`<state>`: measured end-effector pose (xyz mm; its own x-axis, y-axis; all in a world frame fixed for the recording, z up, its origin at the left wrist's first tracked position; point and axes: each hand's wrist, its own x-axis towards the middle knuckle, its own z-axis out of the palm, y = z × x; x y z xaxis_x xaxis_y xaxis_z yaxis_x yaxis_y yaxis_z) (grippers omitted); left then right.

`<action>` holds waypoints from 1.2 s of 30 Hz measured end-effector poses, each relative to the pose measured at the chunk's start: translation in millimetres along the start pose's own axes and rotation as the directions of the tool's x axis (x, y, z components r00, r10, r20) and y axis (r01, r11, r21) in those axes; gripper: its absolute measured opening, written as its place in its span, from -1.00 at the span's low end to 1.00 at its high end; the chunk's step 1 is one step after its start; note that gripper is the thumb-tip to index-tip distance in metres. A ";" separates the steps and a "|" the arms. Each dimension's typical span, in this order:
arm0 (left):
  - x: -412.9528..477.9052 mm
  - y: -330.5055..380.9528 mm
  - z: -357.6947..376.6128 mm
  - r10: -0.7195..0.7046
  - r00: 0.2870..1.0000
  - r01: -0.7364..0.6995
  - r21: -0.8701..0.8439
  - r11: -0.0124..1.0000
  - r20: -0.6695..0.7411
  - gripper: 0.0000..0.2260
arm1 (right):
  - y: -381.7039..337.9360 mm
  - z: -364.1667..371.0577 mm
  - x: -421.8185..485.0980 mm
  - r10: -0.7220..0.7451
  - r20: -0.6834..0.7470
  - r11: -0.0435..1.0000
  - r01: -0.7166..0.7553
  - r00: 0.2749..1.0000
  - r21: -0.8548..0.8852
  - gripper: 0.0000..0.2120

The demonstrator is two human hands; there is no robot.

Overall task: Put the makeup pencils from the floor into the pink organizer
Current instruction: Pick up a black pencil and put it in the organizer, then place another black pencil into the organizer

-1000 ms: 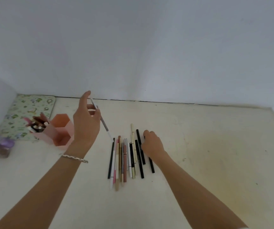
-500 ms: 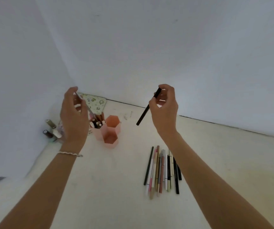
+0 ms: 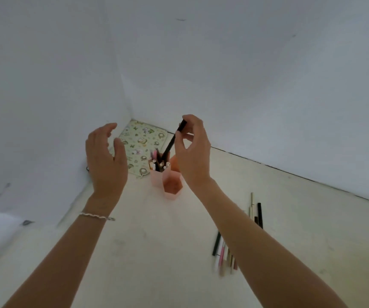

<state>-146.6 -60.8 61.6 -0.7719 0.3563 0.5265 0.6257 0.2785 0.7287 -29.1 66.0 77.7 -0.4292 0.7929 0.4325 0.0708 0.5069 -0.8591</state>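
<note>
My right hand (image 3: 192, 152) pinches the top of a black pencil (image 3: 172, 141), which half a second ago hung in the air and now slants down with its tip at the rim of the far-left cell of the pink organizer (image 3: 167, 180), among the pencils already standing there. My left hand (image 3: 107, 161) was gripping a thin grey pencil then; now it is spread and empty, just left of the organizer, so I judge that one is already stowed. The other makeup pencils (image 3: 225, 256) lie on the floor (image 3: 157, 252) to the near right, partly behind my forearm, so much of the job remains.
</note>
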 end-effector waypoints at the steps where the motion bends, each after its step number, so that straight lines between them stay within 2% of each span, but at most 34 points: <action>1: 0.7 1.0 -2.9 -0.020 1.000 0.020 -0.047 0.999 -0.003 -0.74 | 6.2 5.8 -3.7 0.007 0.054 0.999 -0.004 0.998 -0.042 -0.69; 3: -1.0 2.9 -4.9 -0.063 0.998 0.065 -0.106 0.992 0.016 -0.74 | 19.2 13.2 -12.5 0.010 0.162 0.989 0.014 0.987 -0.148 -0.74; 6: -9.7 13.3 1.8 -0.093 0.993 0.102 -0.131 0.986 0.067 -0.72 | 32.9 15.0 -24.4 -0.113 0.238 0.922 0.191 0.965 -0.336 -0.82; 8: -18.8 28.4 12.0 -0.056 0.995 0.069 -0.154 0.986 0.086 -0.72 | 33.8 5.7 -24.0 -0.133 0.172 0.918 0.187 0.976 -0.351 -0.75; 10: -32.1 48.6 26.2 0.027 0.991 -0.001 -0.195 0.981 0.129 -0.77 | 33.2 -12.2 -15.3 -0.100 0.041 0.946 0.108 0.994 -0.307 -0.67; 12: -54.5 70.3 47.4 0.098 0.963 -0.044 -0.213 0.976 0.253 -0.84 | 36.5 -40.0 -4.4 -0.025 -0.063 0.963 0.007 0.998 -0.270 -0.65; 14: -83.3 84.2 76.1 0.061 0.879 -0.002 -0.125 0.992 0.473 -0.88 | 42.1 -71.4 3.0 0.033 -0.151 0.969 -0.068 0.988 -0.236 -0.65; 16: -114.2 84.7 107.5 -0.149 0.705 0.124 0.086 0.989 0.694 -0.87 | 49.0 -100.5 3.1 0.068 -0.226 0.966 -0.121 0.972 -0.228 -0.66; 18: -139.8 77.6 130.4 -0.368 0.512 0.239 0.282 0.929 0.776 -0.83 | 57.7 -128.1 -3.0 0.127 -0.268 0.958 -0.188 0.955 -0.217 -0.66; 19: -150.6 74.4 138.6 -0.417 0.460 0.242 0.341 0.908 0.784 -0.81 | 62.2 -141.6 -8.0 0.156 -0.279 0.951 -0.220 0.948 -0.216 -0.66; 20: -159.4 71.7 144.6 -0.438 0.437 0.225 0.377 0.899 0.785 -0.80 | 66.5 -153.8 -13.5 0.180 -0.285 0.944 -0.247 0.942 -0.219 -0.64; 25: -182.9 81.9 167.5 -0.474 0.453 0.163 0.453 0.876 0.755 -0.85 | 88.6 -213.9 -43.2 0.285 -0.319 0.887 -0.375 0.904 -0.270 -0.65; 28: -183.5 84.2 173.4 -0.476 0.478 0.099 0.493 0.864 0.739 -0.85 | 102.1 -228.4 -59.1 0.376 -0.303 0.847 -0.457 0.876 -0.271 -0.67; 32: -180.1 83.6 175.9 -0.447 0.463 0.027 0.492 0.870 0.765 -0.85 | 116.5 -233.3 -71.7 0.428 -0.256 0.805 -0.494 0.867 -0.329 -0.72; 34: -170.5 84.8 174.9 -0.403 0.509 0.077 0.426 0.901 0.760 -0.88 | 125.9 -234.0 -76.1 0.496 -0.201 0.745 -0.533 0.845 -0.401 -0.76; 36: -153.5 86.2 169.8 -0.334 0.613 0.151 0.308 0.939 0.716 -0.92 | 136.5 -230.8 -80.7 0.606 -0.102 0.657 -0.568 0.789 -0.496 -0.75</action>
<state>45.0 59.9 -30.8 -0.6011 0.7642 -0.2339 0.5057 0.5903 0.6291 223.0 149.2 -11.3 -0.2040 0.9672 -0.1515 0.7369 0.0498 -0.6742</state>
